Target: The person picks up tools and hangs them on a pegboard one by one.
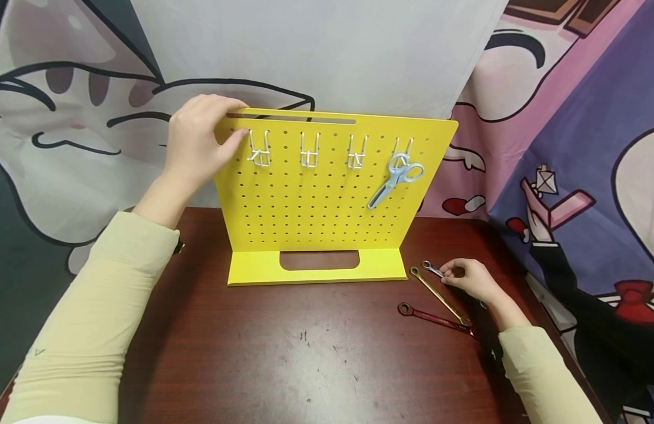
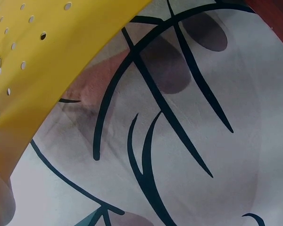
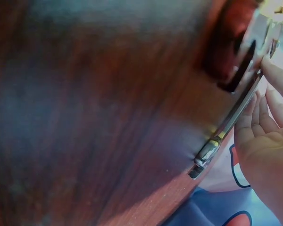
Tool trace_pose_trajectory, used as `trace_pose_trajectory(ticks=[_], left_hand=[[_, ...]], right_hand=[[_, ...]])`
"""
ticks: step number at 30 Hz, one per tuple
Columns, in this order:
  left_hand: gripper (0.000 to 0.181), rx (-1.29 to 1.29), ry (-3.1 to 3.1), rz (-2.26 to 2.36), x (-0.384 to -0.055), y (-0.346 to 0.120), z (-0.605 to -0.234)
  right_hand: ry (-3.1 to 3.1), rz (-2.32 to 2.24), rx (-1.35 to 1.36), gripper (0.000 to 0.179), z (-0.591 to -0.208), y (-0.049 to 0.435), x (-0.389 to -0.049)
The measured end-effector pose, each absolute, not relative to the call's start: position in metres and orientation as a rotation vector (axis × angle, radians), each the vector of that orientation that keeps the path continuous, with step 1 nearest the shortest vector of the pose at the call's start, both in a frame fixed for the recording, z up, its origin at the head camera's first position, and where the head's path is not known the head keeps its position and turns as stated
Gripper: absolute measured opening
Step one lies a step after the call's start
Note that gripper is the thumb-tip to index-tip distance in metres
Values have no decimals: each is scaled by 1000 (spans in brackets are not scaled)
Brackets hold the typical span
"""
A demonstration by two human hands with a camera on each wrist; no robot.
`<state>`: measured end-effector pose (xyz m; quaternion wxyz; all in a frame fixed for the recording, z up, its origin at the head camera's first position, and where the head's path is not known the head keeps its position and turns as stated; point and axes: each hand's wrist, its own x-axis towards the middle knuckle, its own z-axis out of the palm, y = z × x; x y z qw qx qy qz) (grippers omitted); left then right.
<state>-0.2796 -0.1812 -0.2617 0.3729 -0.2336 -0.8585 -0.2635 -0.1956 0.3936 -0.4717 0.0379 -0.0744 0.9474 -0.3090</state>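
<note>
With thumb in front and fingers over the top edge, my left hand grips the upper left corner of a yellow pegboard. Only a fingertip of that hand shows in the left wrist view, beside the board's edge. At the right, my right hand pinches a silver wrench by its shaft; the hand covers its middle. The right wrist view shows this wrench slanting along the fingers, close over the table. A gold wrench and a red wrench lie on the table beside it.
Several white wire hooks line the board's upper part. Light blue scissors hang from the rightmost hook. The board's flat base stands on a dark red-brown table. Printed cloth walls enclose the back and sides.
</note>
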Motion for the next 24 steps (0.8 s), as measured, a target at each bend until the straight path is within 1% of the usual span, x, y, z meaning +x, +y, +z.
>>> trace_pose_trajectory(ticks=[24], left_hand=[[31,-594,-2201,-673,-279,-182,-262]], right_hand=[[2907,-896,-165,18,-469,390,-197]])
